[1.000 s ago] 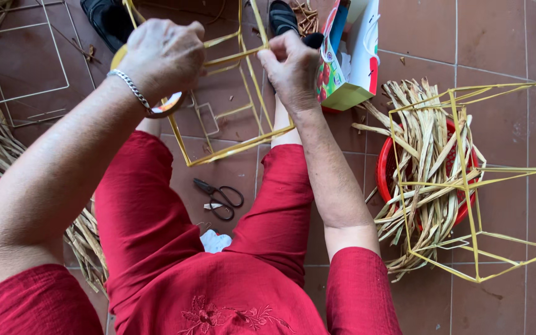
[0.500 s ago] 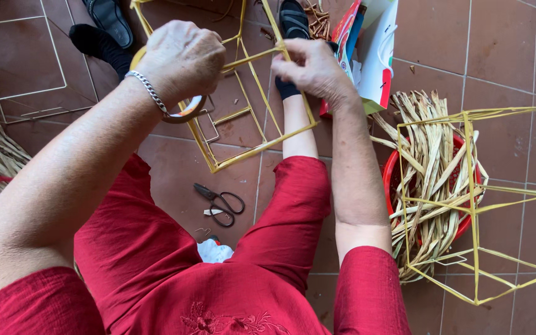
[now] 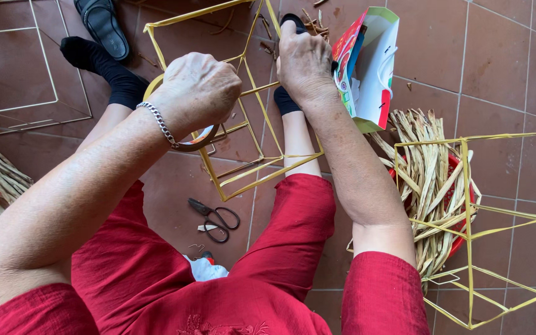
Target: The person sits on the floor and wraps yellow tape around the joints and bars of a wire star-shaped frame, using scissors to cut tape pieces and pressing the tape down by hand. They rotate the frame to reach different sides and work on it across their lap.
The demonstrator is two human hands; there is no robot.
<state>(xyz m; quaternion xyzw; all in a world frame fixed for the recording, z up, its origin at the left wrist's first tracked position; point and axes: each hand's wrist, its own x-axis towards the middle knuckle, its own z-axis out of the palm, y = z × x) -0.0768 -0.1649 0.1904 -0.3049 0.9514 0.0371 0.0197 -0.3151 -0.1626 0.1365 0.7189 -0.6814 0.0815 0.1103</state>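
Reddish-brown square floor tiles (image 3: 504, 68) with pale grout lines, lit evenly by soft daylight.

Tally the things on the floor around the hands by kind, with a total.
Yellow frames: 2, one held by the left hand and right hand, one at right
Pale frame: 1
Scissors: 1
Tape roll: 1
Paper bag: 1
Red basin: 1
Sandal: 1
Total: 8

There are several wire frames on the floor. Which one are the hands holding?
The yellow frame in the middle, above the legs: the left hand and right hand both grip it. The yellow frame on the right and the pale frame at upper left lie untouched.
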